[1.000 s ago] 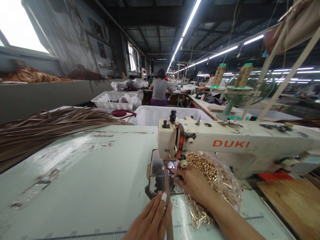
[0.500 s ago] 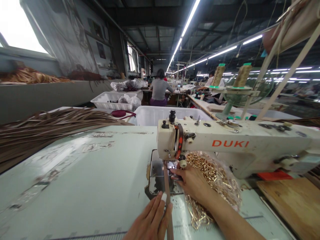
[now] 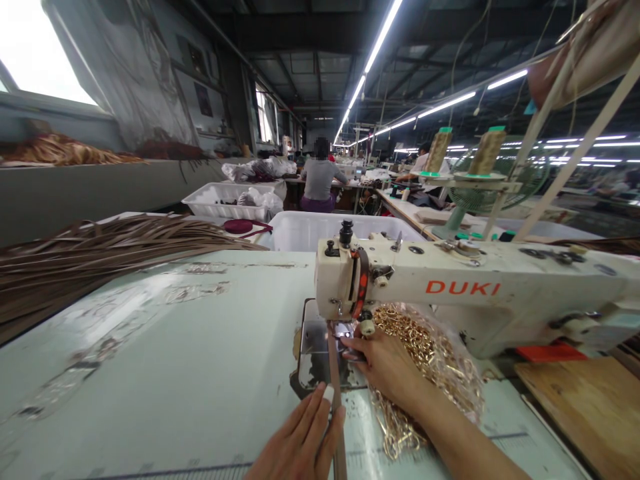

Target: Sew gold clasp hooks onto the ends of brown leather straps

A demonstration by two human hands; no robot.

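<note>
A narrow brown strap point(image 3: 334, 373) runs lengthwise under the presser foot of a white sewing machine point(image 3: 450, 283) marked DUKI. My left hand point(image 3: 303, 437) is on the strap near the front, its fingers stretched along it and the thumb over it. White wrapping covers one fingertip. Beside the needle area, my right hand point(image 3: 383, 363) is bent with its index fingertip close to the foot. Under its fingers shows a dark metal piece point(image 3: 354, 356), mostly hidden, whose kind I cannot make out. The metal needle plate point(image 3: 313, 360) lies beneath the strap.
A clear bag of gold-coloured metal clasps point(image 3: 430, 353) lies against my right forearm. Many brown straps point(image 3: 100, 260) are heaped at the left of the pale table point(image 3: 190, 373). Behind the machine stands a white bin point(image 3: 300, 230); a person point(image 3: 320, 180) sits farther off. Right: wooden board point(image 3: 585, 400).
</note>
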